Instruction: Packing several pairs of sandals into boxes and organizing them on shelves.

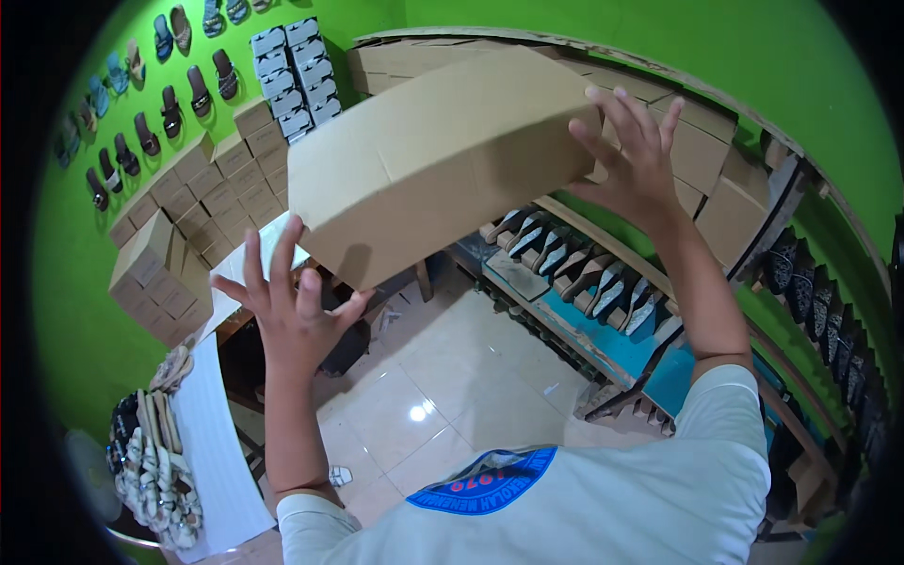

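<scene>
A long brown cardboard box (405,202) is up in front of me, tilted so its right end sits higher. Its broad upper face and the long side nearest me both show. My left hand (287,301) grips the lower left end, fingertips at the edge and thumb near the bottom corner. At the opposite end my right hand (631,155) holds the box, with its fingers spread along the edge and the thumb lower down. The far side of the box is hidden.
Brown boxes (221,188) are stacked left, beside grey-white boxes (297,80). More boxes (692,141) fill a shelf at right. Shoes stand on a blue shelf (560,315). A white-topped table (212,452) carries sandals (155,480). Sandals (169,113) hang on the green wall.
</scene>
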The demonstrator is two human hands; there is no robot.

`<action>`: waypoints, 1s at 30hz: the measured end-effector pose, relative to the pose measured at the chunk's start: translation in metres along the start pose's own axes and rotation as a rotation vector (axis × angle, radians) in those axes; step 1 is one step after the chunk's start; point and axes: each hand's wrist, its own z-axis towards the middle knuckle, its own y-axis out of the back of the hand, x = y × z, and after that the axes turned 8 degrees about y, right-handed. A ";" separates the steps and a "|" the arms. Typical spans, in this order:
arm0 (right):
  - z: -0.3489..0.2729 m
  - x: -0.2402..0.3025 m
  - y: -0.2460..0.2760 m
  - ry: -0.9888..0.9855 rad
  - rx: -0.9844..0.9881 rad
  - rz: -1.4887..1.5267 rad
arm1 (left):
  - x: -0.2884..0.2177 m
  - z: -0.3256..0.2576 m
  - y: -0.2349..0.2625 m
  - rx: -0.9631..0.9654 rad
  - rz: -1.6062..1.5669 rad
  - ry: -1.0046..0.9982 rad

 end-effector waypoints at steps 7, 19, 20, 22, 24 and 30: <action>0.001 -0.085 0.053 0.015 0.017 -0.222 | -0.061 0.074 -0.007 -0.208 -0.134 -0.108; -0.068 -0.246 0.156 -0.031 0.123 -0.185 | -0.261 0.198 -0.048 -0.371 -0.535 -0.196; -0.072 -0.251 0.166 -0.245 0.390 -0.477 | -0.279 0.207 -0.047 -0.375 -0.537 -0.200; -0.083 -0.270 0.180 -0.271 0.422 -0.510 | -0.316 0.225 -0.043 -0.293 -0.436 -0.183; -0.098 -0.292 0.192 -0.299 0.461 -0.548 | -0.347 0.243 -0.050 -0.327 -0.474 -0.205; -0.129 -0.332 0.192 -0.452 0.499 -0.540 | -0.433 0.319 -0.131 -1.114 -0.800 -0.456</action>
